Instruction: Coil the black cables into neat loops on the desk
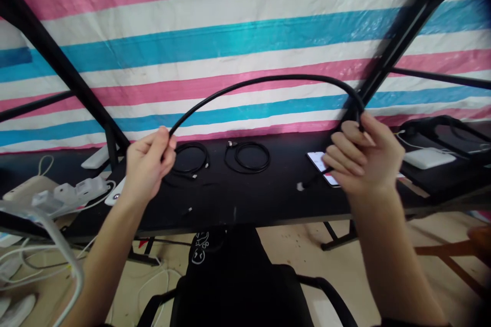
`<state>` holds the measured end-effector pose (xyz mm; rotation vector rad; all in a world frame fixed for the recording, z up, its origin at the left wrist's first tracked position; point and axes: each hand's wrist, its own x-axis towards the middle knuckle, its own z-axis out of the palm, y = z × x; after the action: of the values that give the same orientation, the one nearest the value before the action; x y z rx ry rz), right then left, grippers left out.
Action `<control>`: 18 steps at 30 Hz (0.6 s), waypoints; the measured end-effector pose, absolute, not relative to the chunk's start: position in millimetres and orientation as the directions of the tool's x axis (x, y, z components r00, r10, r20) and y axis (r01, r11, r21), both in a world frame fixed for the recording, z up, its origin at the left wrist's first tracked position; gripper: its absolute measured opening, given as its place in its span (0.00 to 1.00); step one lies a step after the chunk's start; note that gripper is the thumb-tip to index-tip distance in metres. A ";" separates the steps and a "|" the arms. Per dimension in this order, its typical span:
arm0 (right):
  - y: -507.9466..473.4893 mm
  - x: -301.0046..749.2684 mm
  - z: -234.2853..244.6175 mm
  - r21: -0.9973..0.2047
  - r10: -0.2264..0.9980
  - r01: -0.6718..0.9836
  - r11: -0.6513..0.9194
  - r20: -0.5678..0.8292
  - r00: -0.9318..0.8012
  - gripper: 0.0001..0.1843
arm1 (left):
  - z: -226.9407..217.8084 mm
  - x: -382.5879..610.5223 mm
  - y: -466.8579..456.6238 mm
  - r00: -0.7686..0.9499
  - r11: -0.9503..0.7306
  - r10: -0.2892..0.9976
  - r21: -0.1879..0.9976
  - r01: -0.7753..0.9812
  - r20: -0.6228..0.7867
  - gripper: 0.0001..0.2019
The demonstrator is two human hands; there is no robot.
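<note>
A black cable (268, 79) arches upward between my two hands above the dark table. My left hand (149, 163) is closed around one part of it, thumb on top. Closed round the other side of the cable is my right hand (364, 156), held a little farther from my body's midline. From beneath the right fingers a short length hangs out to the left, ending in a blurred light plug (300, 186). Two coiled black cables lie on the table: one coil (251, 157) near the middle, another coil (192, 157) beside my left hand, partly hidden.
A phone (316, 161) with its screen lit lies behind my right hand. White chargers on a power strip (76, 191) are at left, and a white box (429, 157) is at right. Black metal posts (71, 74) frame a striped sheet (230, 36) behind the table (264, 204).
</note>
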<state>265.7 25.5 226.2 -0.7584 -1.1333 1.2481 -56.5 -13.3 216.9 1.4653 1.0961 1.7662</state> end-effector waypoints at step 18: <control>39.6 144.4 244.0 -0.814 0.771 -0.566 0.128 0.441 -0.460 0.28 | 204.9 -4.0 -15.0 0.130 -0.199 0.972 0.980 0.011 0.196 0.18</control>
<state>144.4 39.6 244.0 -0.2234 -1.3237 1.5729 -4.0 -15.0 204.9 1.4301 1.0296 1.2433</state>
